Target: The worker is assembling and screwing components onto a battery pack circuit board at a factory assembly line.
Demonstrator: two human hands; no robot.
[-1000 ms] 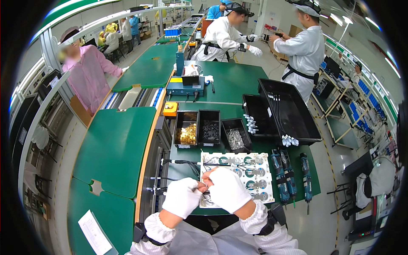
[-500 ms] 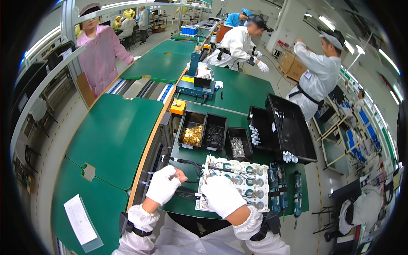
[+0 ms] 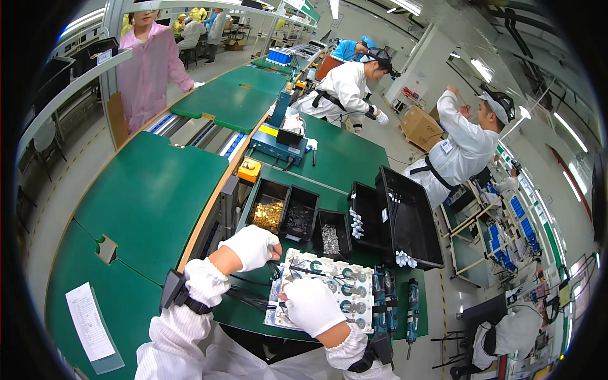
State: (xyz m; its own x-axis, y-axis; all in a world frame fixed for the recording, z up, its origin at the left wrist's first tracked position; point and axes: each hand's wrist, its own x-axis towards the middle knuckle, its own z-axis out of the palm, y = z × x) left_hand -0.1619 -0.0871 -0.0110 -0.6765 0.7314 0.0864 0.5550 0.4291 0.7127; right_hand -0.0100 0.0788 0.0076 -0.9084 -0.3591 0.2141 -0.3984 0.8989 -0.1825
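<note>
Where slim black cables (image 3: pixel 275 271) bunch, the fabric-gloved left hand (image 3: pixel 251 246) curls.

On the green surface of a workbench (image 3: pixel 345 152), a white board (image 3: pixel 354 306) is laid by the near edge; black cables (image 3: pixel 248 297) are spread toward the near left corner; teal power screwdrivers (image 3: pixel 413 307) are lined up by the near right corner; beyond the board, three black bins (image 3: pixel 304 198) are set side by side; by the right edge a black tray (image 3: pixel 368 201) is placed, overlapped in the view by a larger tray (image 3: pixel 415 221); farther off, by the left edge, a blue box-shaped device (image 3: pixel 273 148) is stood, a slim tool (image 3: pixel 311 145) being laid beside it.
</note>
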